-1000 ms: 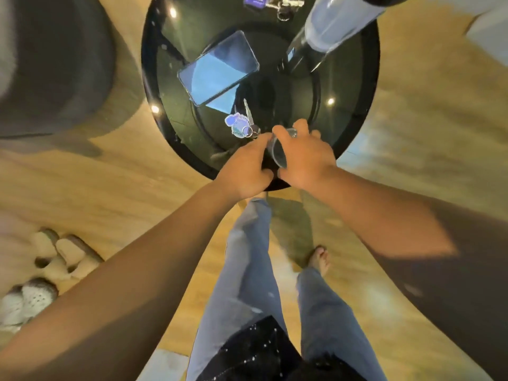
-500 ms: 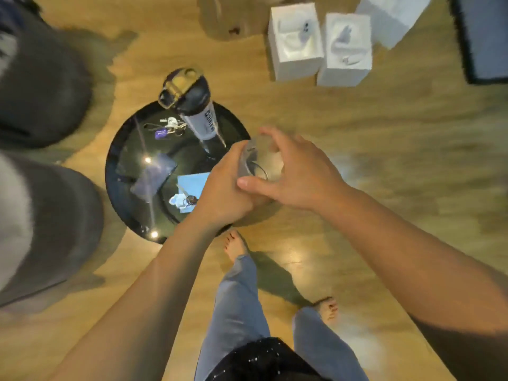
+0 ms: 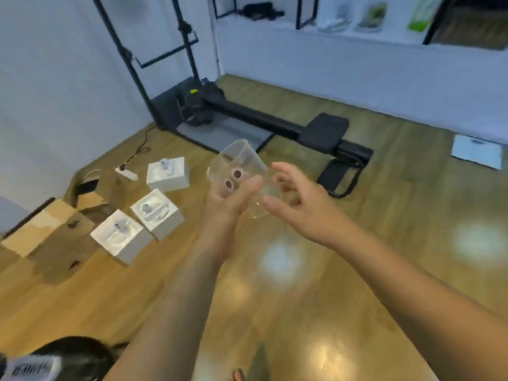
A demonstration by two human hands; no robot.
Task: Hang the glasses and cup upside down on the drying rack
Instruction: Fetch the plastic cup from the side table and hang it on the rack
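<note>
A clear glass is held up in front of me, tilted, with its base pointing up and away. My left hand grips it, fingertips showing through the glass wall. My right hand hovers just to the right of the glass rim, fingers curled and apart; whether it touches the glass is unclear. No drying rack and no cup are in view.
Three white boxes and flattened cardboard lie on the wooden floor at left. A black exercise machine runs along the far wall. A white scale sits at right. A dark bottle top shows at the bottom left.
The glass was lifted off the round black table with both hands. My view swung up from the table to the room. My right hand has loosened from the glass.
</note>
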